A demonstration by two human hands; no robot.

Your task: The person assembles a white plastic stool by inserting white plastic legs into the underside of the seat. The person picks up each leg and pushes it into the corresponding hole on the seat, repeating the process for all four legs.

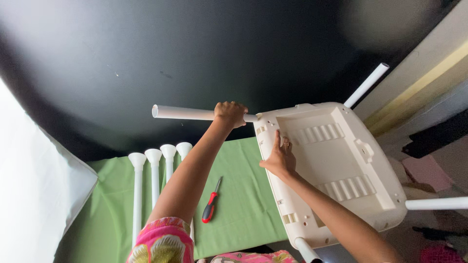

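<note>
1. Nearest me, my pink patterned sleeve [163, 241] sits at the bottom edge, above the green cloth [243, 199] spread below my arms.
2. On that cloth lies a red-handled screwdriver [210, 207], just beside my left forearm and touching neither hand.
3. Left of it, four white tubes with flared ends [153, 170] lie side by side.
4. My right hand [279, 159] lies flat on the underside of the white plastic panel [336, 160], fingers spread near its left edge, the grip pressing rather than pinching.
5. The panel is tilted, with white legs [366, 84] sticking out from its corners.
6. Farthest out, my left hand [230, 113] has its grip wrapped tight around a white tube [183, 113] that meets the panel's upper left corner.
7. Beyond it all is a dark surface [195, 53].
</note>
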